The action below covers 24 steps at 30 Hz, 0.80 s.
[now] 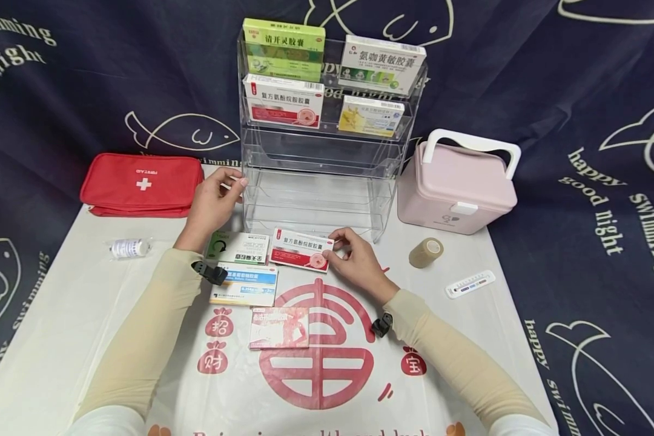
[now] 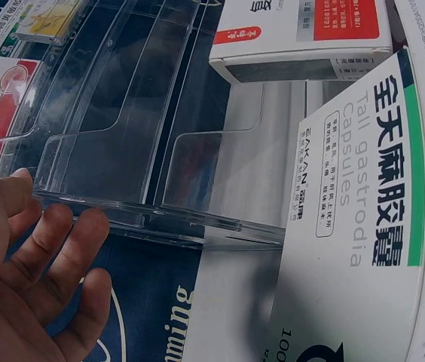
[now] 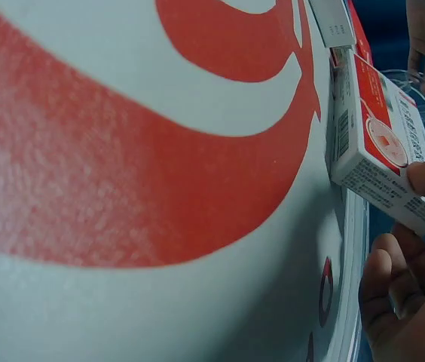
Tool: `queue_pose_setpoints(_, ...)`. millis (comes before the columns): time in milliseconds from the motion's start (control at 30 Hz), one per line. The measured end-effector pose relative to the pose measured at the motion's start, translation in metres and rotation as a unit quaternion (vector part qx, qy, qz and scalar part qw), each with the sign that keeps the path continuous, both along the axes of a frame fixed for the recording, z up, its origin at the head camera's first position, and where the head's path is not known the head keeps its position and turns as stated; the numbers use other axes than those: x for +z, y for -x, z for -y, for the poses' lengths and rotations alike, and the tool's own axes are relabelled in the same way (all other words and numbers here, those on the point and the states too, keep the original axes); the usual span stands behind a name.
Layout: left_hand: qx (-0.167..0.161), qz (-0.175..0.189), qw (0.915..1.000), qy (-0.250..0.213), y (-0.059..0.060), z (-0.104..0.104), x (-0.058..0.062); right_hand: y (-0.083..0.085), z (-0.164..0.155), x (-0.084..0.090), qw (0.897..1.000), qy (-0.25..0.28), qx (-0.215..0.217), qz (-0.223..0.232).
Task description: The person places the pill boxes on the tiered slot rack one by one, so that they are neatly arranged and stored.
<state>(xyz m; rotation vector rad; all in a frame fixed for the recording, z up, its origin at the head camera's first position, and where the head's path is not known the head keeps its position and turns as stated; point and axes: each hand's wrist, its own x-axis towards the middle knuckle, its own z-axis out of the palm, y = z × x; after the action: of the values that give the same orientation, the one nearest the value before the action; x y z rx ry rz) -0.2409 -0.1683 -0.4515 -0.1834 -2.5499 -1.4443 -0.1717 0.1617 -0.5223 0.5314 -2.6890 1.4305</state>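
Red-white box (image 1: 301,249) in right hand (image 1: 356,264)

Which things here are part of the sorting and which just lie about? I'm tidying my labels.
In hand: red-and-white box, pinched by right hand; clear rack, touched by left hand.
Lying about: red first-aid pouch, pink case, bandage roll, thermometer.

Meds boxes: 8 total, 4 on the rack (image 1: 316,151) (green (image 1: 283,48), white-green (image 1: 383,63), red-white (image 1: 283,100), yellow (image 1: 372,115)) and 4 on the mat (image 1: 87,315) (red-white (image 1: 301,249), green-white (image 1: 238,248), blue (image 1: 245,284), pink (image 1: 279,327)). 1 red first-aid bag (image 1: 142,183). 1 pink case (image 1: 455,184). 1 bandage roll (image 1: 426,252). 1 thermometer strip (image 1: 470,283), prob. 1 small bottle (image 1: 129,247). 2 hands (image 1: 214,203).
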Motion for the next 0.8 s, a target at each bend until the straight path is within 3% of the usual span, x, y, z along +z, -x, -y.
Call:
queue_pose_setpoints(467, 0.002, -0.001, 1.0000, 0.000, 0.001, -0.001, 0.001, -0.001, 0.001, 0.003, 0.998, 0.024, 0.032, -0.052)
queue_pose_setpoints(800, 0.012, -0.022, 0.9997, 0.000, 0.003, -0.003, 0.013, -0.002, 0.001, 0.004, 0.997, 0.022, 0.058, -0.045)
